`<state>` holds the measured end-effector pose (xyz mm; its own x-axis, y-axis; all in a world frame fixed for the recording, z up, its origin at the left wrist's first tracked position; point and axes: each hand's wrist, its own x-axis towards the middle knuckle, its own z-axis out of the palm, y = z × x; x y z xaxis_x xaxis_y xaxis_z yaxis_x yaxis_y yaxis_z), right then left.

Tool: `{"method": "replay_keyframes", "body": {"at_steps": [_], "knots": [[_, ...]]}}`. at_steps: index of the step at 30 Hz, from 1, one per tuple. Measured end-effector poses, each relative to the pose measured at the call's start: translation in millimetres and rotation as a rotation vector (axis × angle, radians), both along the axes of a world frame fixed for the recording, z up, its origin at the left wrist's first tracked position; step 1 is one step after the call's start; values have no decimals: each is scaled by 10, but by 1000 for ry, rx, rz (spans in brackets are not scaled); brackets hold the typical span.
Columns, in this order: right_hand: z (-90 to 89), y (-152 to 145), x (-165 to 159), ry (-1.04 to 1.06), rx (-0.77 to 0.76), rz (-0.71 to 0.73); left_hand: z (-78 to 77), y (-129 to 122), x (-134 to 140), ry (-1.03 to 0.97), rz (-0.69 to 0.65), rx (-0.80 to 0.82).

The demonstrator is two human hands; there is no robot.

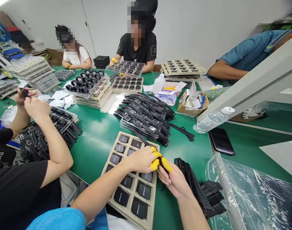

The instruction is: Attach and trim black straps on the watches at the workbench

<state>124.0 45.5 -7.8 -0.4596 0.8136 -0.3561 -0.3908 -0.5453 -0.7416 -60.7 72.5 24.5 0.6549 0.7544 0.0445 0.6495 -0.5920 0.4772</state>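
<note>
Left hand [142,159], extended from lower left, back uppermost, pinches a black watch strap [161,163] between fingertips in yellow finger cots [154,164]. Right hand [176,179], raised from below with fingers curled, grips the same strap, held over the right edge of a beige compartment tray [151,204] containing square black watch cases [139,208].

Green flat tabletop [95,124]: smooth, glossy. Beige rectangular compartmented tray [146,223]: matt, moulded. Yellow rubber-like finger covers [167,164]: matt. Clear cylindrical plastic bottle [209,122]: glossy.
</note>
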Motion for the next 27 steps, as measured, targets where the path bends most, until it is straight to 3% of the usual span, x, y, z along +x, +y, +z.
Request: {"method": "replay_keyframes", "body": {"at_steps": [8,13,19,27], "knots": [[-6,-14,-18,8,21,-24,19,-5,-44,-158,8,-99],[6,-3,-7,61,-19,-40,15,-9,-27,-121,16,-63],[-41,2,16,-36,-28,2,12,-11,-12,61,13,-23],[-13,-22,-26,-115,52,-6,38,11,-48,-61,9,-103]]}}
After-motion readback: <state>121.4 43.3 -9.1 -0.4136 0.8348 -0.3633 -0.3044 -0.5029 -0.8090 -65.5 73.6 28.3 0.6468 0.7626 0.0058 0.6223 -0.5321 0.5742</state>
